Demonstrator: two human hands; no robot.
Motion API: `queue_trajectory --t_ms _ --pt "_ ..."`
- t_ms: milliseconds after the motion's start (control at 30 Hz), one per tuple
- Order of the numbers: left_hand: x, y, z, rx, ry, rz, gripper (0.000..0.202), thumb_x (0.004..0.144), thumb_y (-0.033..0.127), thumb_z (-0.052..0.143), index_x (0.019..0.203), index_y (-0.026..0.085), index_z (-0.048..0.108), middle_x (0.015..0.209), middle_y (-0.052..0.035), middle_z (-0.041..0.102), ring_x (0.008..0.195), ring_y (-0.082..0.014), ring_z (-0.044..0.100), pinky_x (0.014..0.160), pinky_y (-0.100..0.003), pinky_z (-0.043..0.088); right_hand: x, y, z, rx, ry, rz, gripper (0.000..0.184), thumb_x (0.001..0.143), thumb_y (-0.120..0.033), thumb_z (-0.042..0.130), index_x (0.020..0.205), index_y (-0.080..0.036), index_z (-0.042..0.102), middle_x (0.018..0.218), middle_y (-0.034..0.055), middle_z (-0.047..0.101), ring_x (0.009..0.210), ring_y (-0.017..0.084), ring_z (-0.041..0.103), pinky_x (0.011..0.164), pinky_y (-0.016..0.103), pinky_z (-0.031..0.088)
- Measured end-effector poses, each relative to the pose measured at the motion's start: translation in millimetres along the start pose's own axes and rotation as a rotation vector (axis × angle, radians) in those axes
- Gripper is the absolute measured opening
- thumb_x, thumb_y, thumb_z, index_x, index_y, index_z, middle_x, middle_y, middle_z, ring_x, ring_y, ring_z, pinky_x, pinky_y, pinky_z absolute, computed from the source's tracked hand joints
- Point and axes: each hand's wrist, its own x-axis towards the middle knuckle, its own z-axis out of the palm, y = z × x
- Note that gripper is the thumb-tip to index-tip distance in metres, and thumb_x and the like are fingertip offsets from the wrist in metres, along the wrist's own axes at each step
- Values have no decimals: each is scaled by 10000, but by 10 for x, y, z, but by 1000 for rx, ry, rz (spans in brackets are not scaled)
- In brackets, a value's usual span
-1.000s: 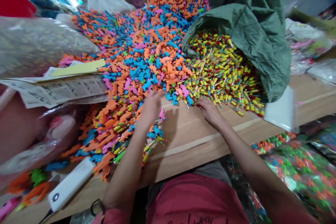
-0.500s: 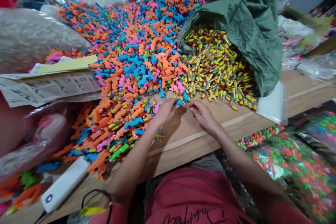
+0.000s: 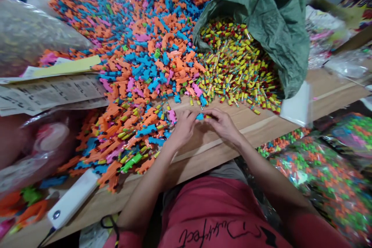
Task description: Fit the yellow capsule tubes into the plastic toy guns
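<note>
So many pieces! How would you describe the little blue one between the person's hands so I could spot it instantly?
Find the green sack spilling yellow-and-red tubes onto the wooden table. Just below that spill, the person's left hand and right hand meet over bare wood. Between their fingertips sits a small blue plastic piece, held rather than lying in the heaps.

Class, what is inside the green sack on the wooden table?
The green sack spills yellow-and-red plastic tubes from its mouth; anything deeper inside is hidden by its folds.
</note>
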Motion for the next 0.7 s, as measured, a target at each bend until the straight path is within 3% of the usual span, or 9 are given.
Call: queue_trajectory --t_ms 267,533,633,700 --pt "-64 83 -43 254 -19 76 393 1000 114 416 1329 170 623 1151 -120 600 1038 -270 485 942 -415 452 1 -110 -8 -88 -58 19 276 883 -169 660 1117 -233 793 1042 55 730 966 230 665 913 365 510" --pt "-120 132 8 253 3 104 374 1006 131 425 1323 175 618 1143 -121 618 1036 -271 509 937 -412 472 -3 -110 41 -124 -87 26 184 894 -140 631 990 -206 772 943 33 695 897 205 642 819 317 477" --pt "-189 23 -171 236 -12 108 354 994 138 421 1261 186 649 1104 -119 643 1022 -269 545 919 -407 495 17 -114 66 -78 -151 -7 170 952 -232 655 1080 -224 768 999 39 696 942 207 645 840 315 487" --pt "-299 -123 -464 262 2 62 362 976 146 410 1218 204 673 1102 -124 663 1023 -279 572 923 -422 508 70 -71 -32 -71 -166 -29 241 971 -317 677 1188 -239 745 1103 57 686 975 210 647 851 318 501"
